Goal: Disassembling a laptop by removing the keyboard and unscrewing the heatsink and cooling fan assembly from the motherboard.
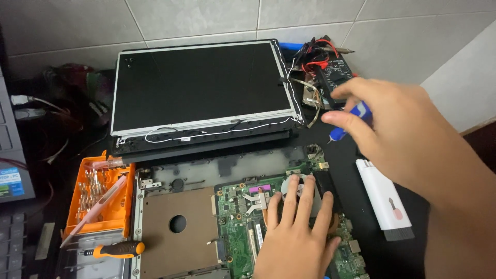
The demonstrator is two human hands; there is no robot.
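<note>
Right hand [398, 129] pinches a small blue-handled screwdriver [351, 121] between thumb and fingers, closed on the handle, tip pointing down-left, raised above the dark work surface just right of the motherboard [240, 227]. Left hand [297, 232] lies flat, fingers together and spread over the cooling fan [305, 181] at the motherboard's upper right corner; it presses down and grips nothing, palm on the board.

Motherboard is green, sits in the opened laptop base [206, 173], lower centre. Left of the motherboard, touching its edge: a brown drive-bay plate [175, 232] with a round hole. Above the motherboard: detached laptop screen panel [201, 88], black, lying flat and leaning toward the tiled wall, white cable [206, 133] running along its lower edge. Up and right of the motherboard, behind the right hand: black multimeter [333, 75] with red and black leads tangled over it. Right of the motherboard, well apart from the board: white cleaning brush tool [385, 199] with dark bristles at its near end, lying flat. Far left of the motherboard: orange bit case [103, 194], open, with a pink tool [95, 212] laid across it. Below that case: an orange-and-black handled screwdriver [113, 250], lying flat. Farther left: edge of a keyboard [13, 155], partly cut off.
</note>
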